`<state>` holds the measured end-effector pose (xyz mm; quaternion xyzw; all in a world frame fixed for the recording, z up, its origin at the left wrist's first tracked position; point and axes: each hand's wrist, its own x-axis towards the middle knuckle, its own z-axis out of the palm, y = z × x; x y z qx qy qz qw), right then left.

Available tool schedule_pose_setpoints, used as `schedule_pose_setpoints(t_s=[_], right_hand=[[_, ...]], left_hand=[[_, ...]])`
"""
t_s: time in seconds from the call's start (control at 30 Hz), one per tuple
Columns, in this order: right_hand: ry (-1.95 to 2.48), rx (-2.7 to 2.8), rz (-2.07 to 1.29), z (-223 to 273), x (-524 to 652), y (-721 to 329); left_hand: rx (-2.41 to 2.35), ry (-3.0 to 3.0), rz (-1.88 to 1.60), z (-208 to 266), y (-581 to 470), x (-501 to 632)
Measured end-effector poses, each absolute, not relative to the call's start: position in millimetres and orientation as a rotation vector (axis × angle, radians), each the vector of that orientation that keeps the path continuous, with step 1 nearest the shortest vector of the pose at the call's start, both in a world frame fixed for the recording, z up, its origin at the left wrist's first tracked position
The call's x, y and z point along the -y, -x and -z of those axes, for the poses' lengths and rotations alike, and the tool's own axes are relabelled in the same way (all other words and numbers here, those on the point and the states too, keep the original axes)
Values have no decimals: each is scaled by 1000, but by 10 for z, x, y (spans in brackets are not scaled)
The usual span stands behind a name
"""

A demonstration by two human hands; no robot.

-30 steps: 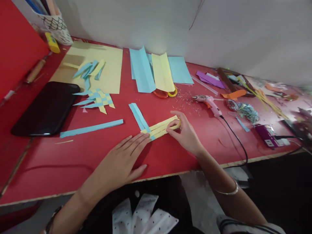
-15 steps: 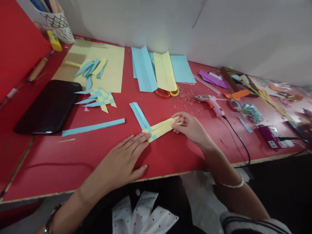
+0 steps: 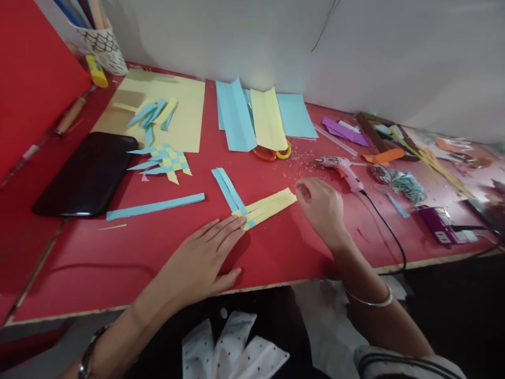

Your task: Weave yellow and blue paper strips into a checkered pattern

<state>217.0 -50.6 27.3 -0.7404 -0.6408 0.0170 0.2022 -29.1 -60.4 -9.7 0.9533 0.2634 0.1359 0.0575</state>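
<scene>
My left hand (image 3: 207, 252) lies flat on the table, fingers stretched out, their tips pressing the left end of a small paper weave. In this weave, yellow paper strips (image 3: 272, 205) run to the right, crossed at the left by blue paper strips (image 3: 226, 189) that stick out toward the wall. Just beyond the yellow strips' right ends is my right hand (image 3: 319, 208), its fingers curled in, apart from the paper and with nothing visible in them. A loose blue strip (image 3: 155, 207) lies left of the weave. Farther back sits another blue-and-yellow woven piece (image 3: 168, 160) with pointed tails.
A black phone (image 3: 87, 173) lies at the left, near a yellow sheet (image 3: 185, 116) bearing paper offcuts. Folded blue paper (image 3: 236, 118) and yellow paper (image 3: 268, 118) cover scissors (image 3: 265, 153) at the back. Right are a pink glue gun (image 3: 343, 171) with its cord and a purple power socket (image 3: 437, 223).
My right hand has let go of the yellow strips' ends and moved slightly right, off the paper. The yellow strips now lie flatter. My left hand keeps its place on the weave.
</scene>
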Motion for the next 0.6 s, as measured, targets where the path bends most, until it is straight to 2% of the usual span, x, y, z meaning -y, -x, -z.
schedule_pose_setpoints(t_s=[0.07,0.2,0.43,0.6], right_hand=[[1913,1918,19,-295,505,-2105],[1653,2308,-257,-262,474,-1945],[1836,2472,-449,-321,385,-1820],[1824,2606,-385,-396,348,-1796]], left_hand=[[-804,-2901,-415,101,283,606],[-882,-2894,-366,80,212,622],[-1049,-2843,-273,-20,47,639],[-1017,-2875,-301,3,75,630]])
